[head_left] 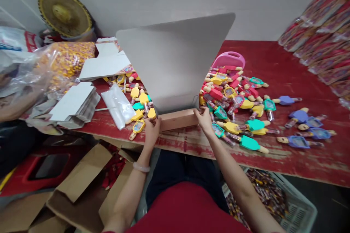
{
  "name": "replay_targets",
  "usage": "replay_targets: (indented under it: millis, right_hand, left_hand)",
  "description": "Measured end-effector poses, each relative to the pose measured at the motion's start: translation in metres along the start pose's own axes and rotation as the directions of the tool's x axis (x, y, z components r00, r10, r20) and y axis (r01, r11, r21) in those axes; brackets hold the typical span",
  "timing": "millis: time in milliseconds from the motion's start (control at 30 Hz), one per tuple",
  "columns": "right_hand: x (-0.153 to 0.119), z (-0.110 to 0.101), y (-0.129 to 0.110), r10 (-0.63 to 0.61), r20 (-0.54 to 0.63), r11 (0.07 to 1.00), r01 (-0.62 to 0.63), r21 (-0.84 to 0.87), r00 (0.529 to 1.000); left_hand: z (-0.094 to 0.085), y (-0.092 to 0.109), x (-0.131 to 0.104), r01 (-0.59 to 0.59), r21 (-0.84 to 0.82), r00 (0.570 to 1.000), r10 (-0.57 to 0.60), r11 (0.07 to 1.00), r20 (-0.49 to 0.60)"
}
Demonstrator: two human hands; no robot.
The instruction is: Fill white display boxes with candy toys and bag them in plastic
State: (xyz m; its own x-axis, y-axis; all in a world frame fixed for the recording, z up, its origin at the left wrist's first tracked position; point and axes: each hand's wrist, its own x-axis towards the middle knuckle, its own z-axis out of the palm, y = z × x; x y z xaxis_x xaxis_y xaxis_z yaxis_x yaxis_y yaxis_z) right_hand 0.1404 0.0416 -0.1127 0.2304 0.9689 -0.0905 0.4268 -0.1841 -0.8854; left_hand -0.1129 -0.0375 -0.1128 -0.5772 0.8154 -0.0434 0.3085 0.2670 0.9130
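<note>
A cardboard box [179, 120] with a low pinkish-brown front wall stands at the front edge of the red table. Its tall white panel [175, 62] rises behind and widens toward the top. My left hand [153, 129] is closed on the box's left front corner. At the right front corner, my right hand [204, 119] pinches the wall between thumb and fingers. Small toys [232, 91] with yellow, red and green plastic parts and clear tubes lie piled on the right, close to my right hand. More such toys [138, 107] lie beside my left hand.
Folded white cartons [72, 103] and clear plastic bags [119, 105] lie on the left. Packed bundles [322, 36] are stacked at the far right. Below are open brown cartons [84, 171] and a filled crate [298, 196]. Another person's arm [19, 105] is at the left edge.
</note>
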Motion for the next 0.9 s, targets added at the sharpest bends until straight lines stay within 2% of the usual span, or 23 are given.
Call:
replay_targets:
  millis: [67, 100, 167, 200, 233, 267, 300, 333, 400, 467, 500, 567, 667, 733, 800, 867, 900]
  right_hand:
    - [0.008, 0.009, -0.006, 0.066, 0.044, 0.997, -0.064, -0.040, 0.997]
    - [0.010, 0.013, -0.009, 0.083, 0.057, 0.996, -0.081, -0.045, 0.995]
    - [0.012, 0.018, -0.012, 0.100, 0.070, 0.994, -0.097, -0.046, 0.993]
    - [0.013, 0.021, -0.013, 0.105, 0.074, 0.994, -0.102, -0.048, 0.992]
    - [0.013, 0.023, -0.013, 0.107, 0.076, 0.993, -0.103, -0.049, 0.991]
    - [0.012, 0.024, -0.014, 0.103, 0.078, 0.994, -0.100, -0.050, 0.992]
    - [0.012, 0.025, -0.015, 0.095, 0.083, 0.995, -0.092, -0.049, 0.992]
    - [0.011, 0.025, -0.014, 0.084, 0.092, 0.996, -0.080, -0.047, 0.992]
    - [0.008, 0.015, -0.009, 0.048, 0.126, 0.998, -0.044, -0.037, 0.991]
    - [0.001, -0.010, 0.005, -0.032, 0.143, 0.999, 0.035, -0.018, 0.989]
    - [-0.003, -0.031, 0.017, -0.077, 0.117, 0.997, 0.080, -0.020, 0.990]
    - [-0.010, -0.085, 0.046, -0.147, -0.030, 0.986, 0.144, -0.080, 0.989]
    - [-0.013, -0.176, 0.091, -0.131, -0.305, 0.955, 0.036, -0.296, 0.943]
    - [-0.007, -0.223, 0.113, -0.118, -0.390, 0.900, -0.067, -0.431, 0.913]
    - [0.006, -0.250, 0.124, -0.121, -0.370, 0.821, -0.117, -0.558, 0.921]
    - [0.023, -0.258, 0.128, -0.133, -0.286, 0.741, -0.096, -0.664, 0.949]
    - [0.032, -0.258, 0.128, -0.149, -0.237, 0.706, -0.065, -0.705, 0.960]
  left_hand:
    - [0.008, 0.003, 0.012, 0.059, -0.025, 0.996, -0.061, 0.998, -0.060]
    - [0.011, 0.005, 0.013, 0.045, -0.019, 0.995, -0.046, 0.999, -0.093]
    - [0.016, 0.011, 0.007, -0.111, 0.046, 0.973, 0.118, 0.993, -0.197]
    - [0.018, 0.015, 0.002, -0.230, 0.108, 0.940, 0.250, 0.967, -0.234]
    - [0.021, 0.019, -0.004, -0.359, 0.182, 0.893, 0.394, 0.915, -0.219]
    - [0.025, 0.023, -0.008, -0.479, 0.251, 0.842, 0.521, 0.841, -0.141]
    - [0.031, 0.027, -0.011, -0.571, 0.301, 0.799, 0.601, 0.763, -0.009]
    - [0.037, 0.031, -0.011, -0.629, 0.335, 0.771, 0.619, 0.702, 0.150]
    - [0.053, 0.036, -0.005, -0.671, 0.412, 0.741, 0.535, 0.617, 0.406]
    - [0.065, 0.035, 0.002, -0.667, 0.496, 0.743, 0.449, 0.555, 0.497]
    - [0.069, 0.032, 0.004, -0.674, 0.518, 0.738, 0.441, 0.527, 0.511]
    - [0.072, 0.022, 0.001, -0.701, 0.521, 0.713, 0.475, 0.488, 0.515]
    - [0.071, 0.008, -0.012, -0.741, 0.487, 0.671, 0.509, 0.461, 0.539]
    - [0.071, 0.005, -0.019, -0.746, 0.487, 0.666, 0.470, 0.454, 0.580]
    - [0.073, 0.008, -0.024, -0.738, 0.512, 0.672, 0.411, 0.440, 0.615]
    - [0.078, 0.012, -0.026, -0.724, 0.530, 0.686, 0.377, 0.441, 0.622]
    - [0.081, 0.013, -0.028, -0.731, 0.514, 0.678, 0.383, 0.449, 0.628]
